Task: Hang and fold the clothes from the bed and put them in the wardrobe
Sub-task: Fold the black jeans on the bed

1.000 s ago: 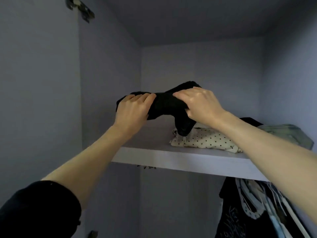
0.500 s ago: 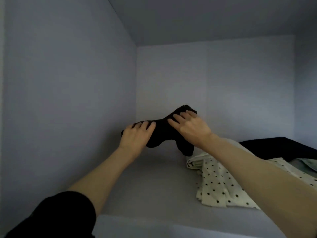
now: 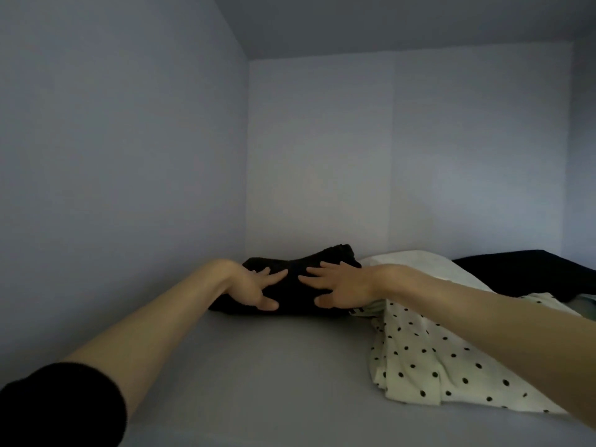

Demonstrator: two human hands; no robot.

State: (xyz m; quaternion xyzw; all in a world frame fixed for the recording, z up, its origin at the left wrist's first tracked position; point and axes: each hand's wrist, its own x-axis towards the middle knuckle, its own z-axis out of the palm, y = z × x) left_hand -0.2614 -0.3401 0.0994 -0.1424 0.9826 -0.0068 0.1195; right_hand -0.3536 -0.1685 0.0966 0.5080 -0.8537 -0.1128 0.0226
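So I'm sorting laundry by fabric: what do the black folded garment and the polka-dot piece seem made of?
The black folded garment looks like a soft matte knit, thick where folded; too dark to be sure. The polka-dot garment looks like thin, light woven cloth, cream with black dots, lying in loose creases.

The shelf point(image 3: 274, 366) lies bare across its front and left, from the near edge back to the folded black garment point(image 3: 296, 291), which sits in the rear left corner close to the left wall point(image 3: 129, 188) and back wall point(image 3: 322, 172). Both hands rest flat on it, left hand point(image 3: 254, 287) and right hand point(image 3: 342, 285), arms crossing the open floor. The polka-dot cloth point(image 3: 429, 366) fills the right side, touching the black garment, with another dark garment point(image 3: 522, 272) behind it. Above everything, tall clear room up to the wardrobe ceiling point(image 3: 387, 21)
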